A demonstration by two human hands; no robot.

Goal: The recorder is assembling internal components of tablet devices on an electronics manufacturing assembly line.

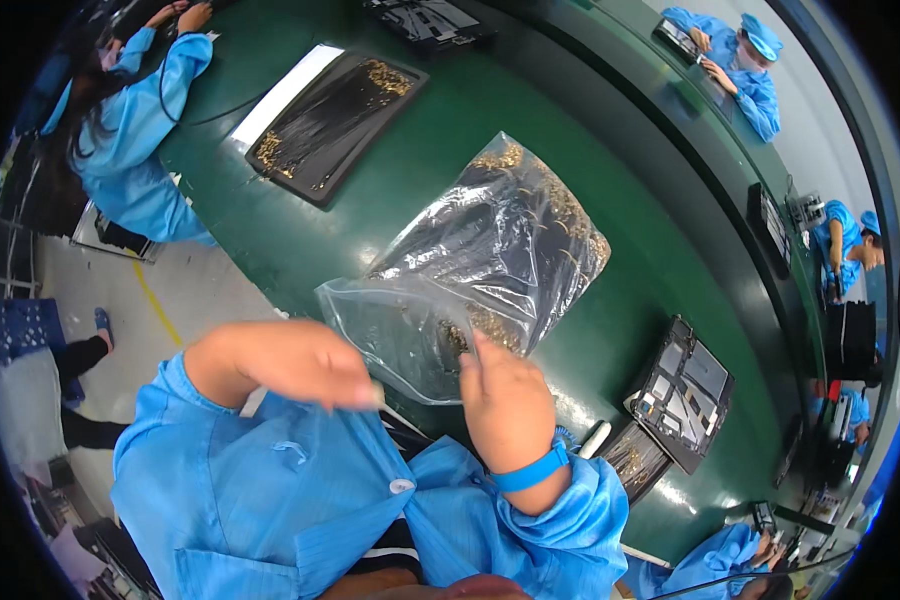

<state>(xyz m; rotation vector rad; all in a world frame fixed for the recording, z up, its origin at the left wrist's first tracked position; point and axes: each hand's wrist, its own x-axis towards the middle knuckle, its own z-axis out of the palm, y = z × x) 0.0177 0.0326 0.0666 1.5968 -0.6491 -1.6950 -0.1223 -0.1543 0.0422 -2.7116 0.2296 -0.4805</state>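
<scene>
- The person's bare left hand (305, 365) is blurred; whether its fingertips hold anything cannot be told.
- The bare right hand (510, 400) hides a stretch of the clear plastic bag (480, 225), whose small gold-coloured pieces (570, 212) are too small to tell apart.
- A flat black device with grey panels (682, 390) covers part of a black rectangular tray (652, 484).
- The top edge cuts off another flat, dark device (428, 22).
- A blue-sleeved co-worker (705, 565) is cut off below.

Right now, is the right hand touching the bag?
Touching. The head view shows it plainly: the right hand grips the bag at its near edge.
</scene>
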